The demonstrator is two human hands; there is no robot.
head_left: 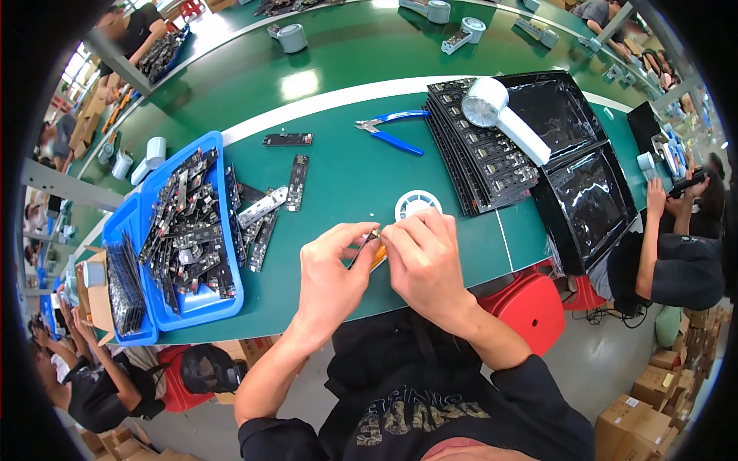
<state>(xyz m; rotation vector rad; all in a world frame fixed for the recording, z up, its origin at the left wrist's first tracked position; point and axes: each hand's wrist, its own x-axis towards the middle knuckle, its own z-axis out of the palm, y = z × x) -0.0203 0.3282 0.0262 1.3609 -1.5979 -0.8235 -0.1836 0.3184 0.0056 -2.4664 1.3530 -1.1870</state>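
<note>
Orange part: small orange-and-metal piece (376, 247) pinched between both hands, above the near edge of the green counter (338, 192)
Left hand: left hand (332, 270) with thumb and forefinger closed on the piece's left end, which lies up and to the right of the palm
Right hand: right hand (423, 257) with fingers curled shut over the piece's right end; both hands equally near, fingertips almost touching
Long axis: seems to slant from upper left to lower right, mostly hidden by the fingers
White reel: white reel (417, 204) just beyond the right hand's knuckles, apart from it
Far side: blue-handled pliers (390, 131) well beyond the hands
Left margin: blue bin (207, 300) of dark circuit strips, with loose strips (262, 216) near the left hand
Right margin: stack of black trays (484, 165) with a white tool (503, 115) lying on top
Open room: bare green surface between hands, reel and loose strips
</note>
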